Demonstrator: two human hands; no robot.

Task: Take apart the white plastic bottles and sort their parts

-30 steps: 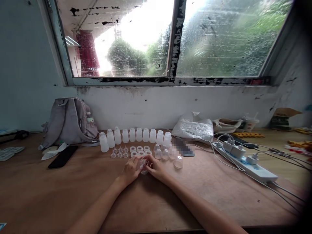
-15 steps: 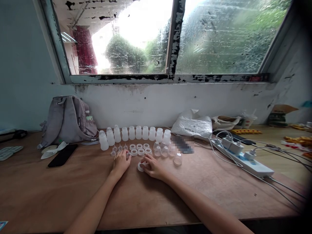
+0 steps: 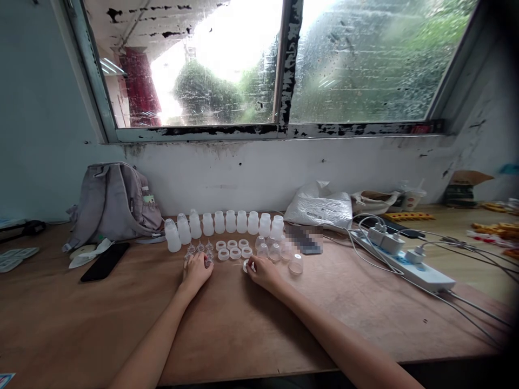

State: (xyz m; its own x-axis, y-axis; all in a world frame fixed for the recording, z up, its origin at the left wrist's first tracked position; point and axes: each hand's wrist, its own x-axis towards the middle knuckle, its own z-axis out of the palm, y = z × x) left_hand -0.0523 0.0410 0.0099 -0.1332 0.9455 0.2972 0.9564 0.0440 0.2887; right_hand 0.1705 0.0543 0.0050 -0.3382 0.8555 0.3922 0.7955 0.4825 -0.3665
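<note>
Ring is pinched by right hand over worktop. Teats (likely light, soft; best gripped by base) are partly covered by left hand; its fingers' closure cannot be told.

White glare through the window, dimmer tabletop, darkened right edge; pixelated patch

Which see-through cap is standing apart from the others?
The frontmost cap, to the right of the right hand; the other caps cluster behind it, leftward.
</note>
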